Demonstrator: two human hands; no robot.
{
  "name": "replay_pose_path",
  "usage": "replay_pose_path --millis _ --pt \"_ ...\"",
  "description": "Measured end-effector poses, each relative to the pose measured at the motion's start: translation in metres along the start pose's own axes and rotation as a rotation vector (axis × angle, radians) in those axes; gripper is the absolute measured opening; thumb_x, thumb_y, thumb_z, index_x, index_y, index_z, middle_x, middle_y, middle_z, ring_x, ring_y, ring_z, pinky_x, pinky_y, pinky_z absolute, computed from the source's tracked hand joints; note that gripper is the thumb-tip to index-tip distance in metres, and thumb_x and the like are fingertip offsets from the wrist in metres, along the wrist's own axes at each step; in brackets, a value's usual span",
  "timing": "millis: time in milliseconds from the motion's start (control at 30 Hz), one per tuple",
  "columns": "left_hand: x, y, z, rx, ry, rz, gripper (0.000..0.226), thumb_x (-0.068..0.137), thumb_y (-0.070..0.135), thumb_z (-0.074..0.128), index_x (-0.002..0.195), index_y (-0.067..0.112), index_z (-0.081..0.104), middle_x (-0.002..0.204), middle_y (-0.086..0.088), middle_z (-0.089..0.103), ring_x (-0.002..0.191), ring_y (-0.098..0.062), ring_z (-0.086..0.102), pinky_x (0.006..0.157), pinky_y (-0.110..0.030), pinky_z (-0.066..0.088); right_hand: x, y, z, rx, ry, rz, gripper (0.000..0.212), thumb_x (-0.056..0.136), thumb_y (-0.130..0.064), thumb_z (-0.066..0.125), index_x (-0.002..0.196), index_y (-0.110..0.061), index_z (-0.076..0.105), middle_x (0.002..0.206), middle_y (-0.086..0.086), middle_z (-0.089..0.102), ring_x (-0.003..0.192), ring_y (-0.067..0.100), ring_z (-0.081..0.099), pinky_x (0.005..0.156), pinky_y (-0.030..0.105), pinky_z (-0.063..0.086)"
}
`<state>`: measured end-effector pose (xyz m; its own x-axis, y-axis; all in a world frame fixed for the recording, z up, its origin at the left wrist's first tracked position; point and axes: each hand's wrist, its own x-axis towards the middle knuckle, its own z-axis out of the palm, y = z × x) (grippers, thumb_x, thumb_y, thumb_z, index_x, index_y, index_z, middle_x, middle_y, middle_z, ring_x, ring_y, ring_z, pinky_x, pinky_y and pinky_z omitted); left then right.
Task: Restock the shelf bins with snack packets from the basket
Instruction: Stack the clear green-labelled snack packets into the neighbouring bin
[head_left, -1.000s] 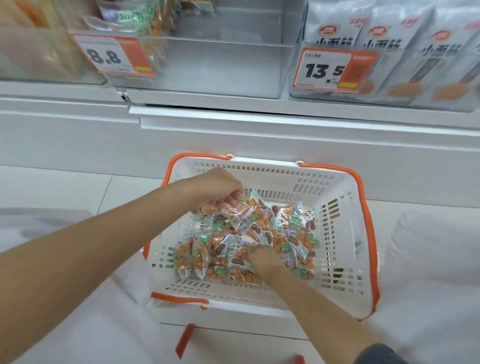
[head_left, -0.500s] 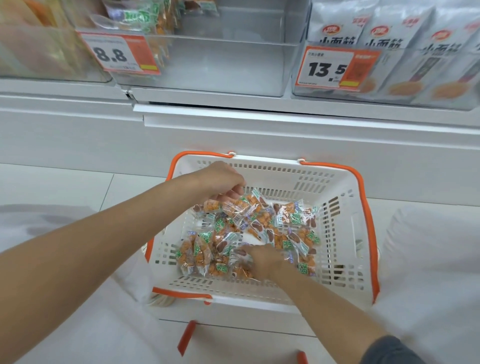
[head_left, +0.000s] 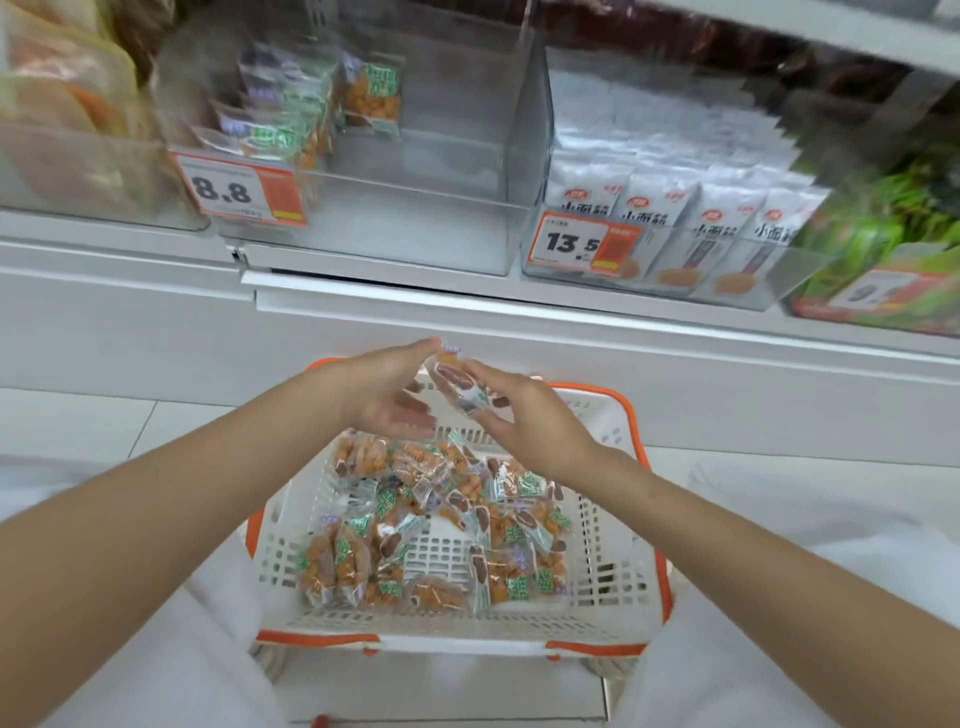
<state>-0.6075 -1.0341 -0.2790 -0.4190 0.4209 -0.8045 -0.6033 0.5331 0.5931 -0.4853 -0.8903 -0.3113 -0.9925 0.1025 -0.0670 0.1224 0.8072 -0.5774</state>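
Note:
A white basket (head_left: 452, 631) with an orange rim stands on the floor between my knees, with several clear snack packets (head_left: 431, 519) of orange pieces in it. Both hands are raised over its far edge. My right hand (head_left: 524, 421) pinches one snack packet (head_left: 457, 384) by its lower end. My left hand (head_left: 382, 389) faces it with straight fingers, the index tip at the packet's top. On the shelf above is a clear bin (head_left: 415, 208) tagged 8.8 (head_left: 239, 189); a few matching packets (head_left: 311, 119) sit in its left part, and its right part is bare.
Right of that bin is a bin of white packets (head_left: 675, 218) tagged 13.5, then one of green packets (head_left: 883, 244). A bin with orange packs (head_left: 62, 114) is at far left. A white shelf ledge (head_left: 467, 312) juts out just beyond the basket.
Both hands have lifted out of the basket; the right one now holds a packet in the air. The view has tilted up toward the shelf bins.

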Motion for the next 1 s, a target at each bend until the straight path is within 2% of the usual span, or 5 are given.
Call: replay_pose_path --millis 200,300,433,767,1000 --pt "0.007 -0.002 0.002 -0.063 0.116 0.146 0.037 0.100 0.043 0.048 0.099 0.009 0.064 0.086 -0.005 0.065 0.080 -0.016 0.061 0.069 -0.028 0.058 0.003 -0.018 0.003 0.175 -0.028 -0.002 0.073 0.092 -0.026 0.064 0.154 -0.026 0.025 0.154 -0.009 0.035 0.138 0.006 0.036 0.112 0.026 0.033" --pt "0.008 0.001 0.005 -0.016 0.137 0.320 0.035 0.101 0.043 0.044 0.095 0.016 0.066 0.083 0.003 0.068 0.076 -0.010 0.063 0.072 -0.025 0.055 0.016 -0.018 0.000 0.561 0.233 0.265 0.058 0.095 -0.040 0.057 0.146 -0.024 0.036 0.135 -0.010 0.051 0.124 0.010 0.049 0.102 0.032 0.044" --pt "0.003 0.000 0.024 0.247 0.082 0.594 0.035 0.104 0.043 0.032 0.116 0.022 0.056 0.100 0.005 0.067 0.084 -0.003 0.063 0.073 -0.017 0.049 0.032 -0.019 0.001 0.727 0.182 0.489 0.062 0.096 -0.066 0.030 0.119 -0.019 0.064 0.097 -0.004 0.066 0.093 0.014 0.060 0.092 0.036 0.048" --pt "0.010 -0.013 0.037 0.336 0.503 0.905 0.062 0.090 0.070 0.019 0.071 0.020 0.048 0.063 0.003 0.052 0.066 -0.023 0.061 0.065 -0.050 0.056 0.027 -0.031 0.017 0.562 0.544 0.256 0.060 0.090 -0.066 0.032 0.073 -0.009 0.043 0.063 0.002 0.041 0.058 0.014 0.039 0.055 0.025 0.031" --pt "0.008 -0.004 0.040 0.195 0.600 0.985 0.053 0.102 0.049 0.018 0.064 0.019 0.038 0.058 0.001 0.044 0.057 -0.017 0.045 0.058 -0.034 0.038 0.031 -0.038 0.000 0.669 0.611 0.147 0.046 0.104 -0.036 0.037 0.062 -0.017 0.031 0.057 -0.004 0.026 0.052 0.005 0.026 0.052 0.021 0.025"
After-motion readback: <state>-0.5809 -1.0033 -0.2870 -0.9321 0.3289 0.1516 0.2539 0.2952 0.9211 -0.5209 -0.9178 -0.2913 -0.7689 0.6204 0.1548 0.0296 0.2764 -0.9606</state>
